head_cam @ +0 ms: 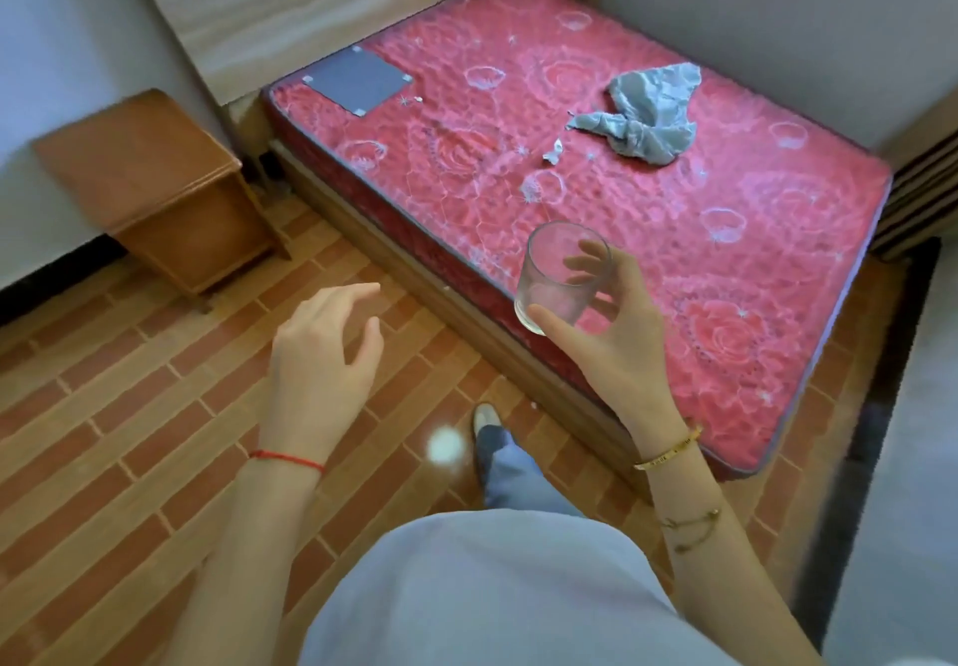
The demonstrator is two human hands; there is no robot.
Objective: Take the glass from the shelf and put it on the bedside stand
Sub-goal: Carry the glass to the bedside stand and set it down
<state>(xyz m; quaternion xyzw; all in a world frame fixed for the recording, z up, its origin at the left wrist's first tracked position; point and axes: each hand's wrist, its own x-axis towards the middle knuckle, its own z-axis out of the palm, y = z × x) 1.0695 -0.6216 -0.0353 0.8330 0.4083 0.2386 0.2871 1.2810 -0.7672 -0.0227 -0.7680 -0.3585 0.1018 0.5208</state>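
The bedside stand [150, 188] is blurred, its top bare. The right hand [617, 333] grips an empty clear glass [562, 276], tilted, above the mattress [596, 157] edge. The left hand [324, 354] hangs loosely open, holding nothing, over the brick-patterned floor [129, 406].

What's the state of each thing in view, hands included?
glass: empty, held in the air, tilted.
right hand: closed around the glass.
left hand: open, empty.
bedside stand: top bare, glass not yet on it.
grey cloth: crumpled on the mattress.
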